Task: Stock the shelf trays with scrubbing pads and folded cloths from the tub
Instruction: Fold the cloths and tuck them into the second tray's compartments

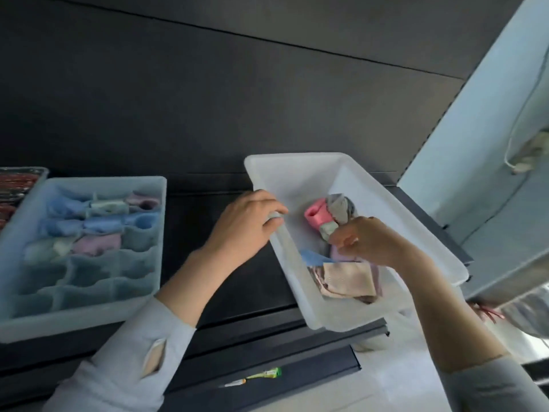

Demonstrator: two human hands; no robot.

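A white tub (300, 173) sits tilted on the dark shelf at centre right. My left hand (246, 224) grips its left rim. Inside the tub my right hand (368, 242) pinches a grey cloth (338, 214) that is bunched with a pink cloth (318, 217). Lower in the tub lie a blue cloth (312, 257) and a beige folded cloth (347, 278). To the left stands a pale blue divided tray (89, 315); its far compartments hold rolled blue, pink and pale cloths (101, 226), the near ones look empty.
A tray with reddish-brown items (17, 182) shows at the far left edge. A small green-and-orange packet (258, 376) lies on a lower dark shelf. A pale wall with a white cord (517, 138) rises on the right.
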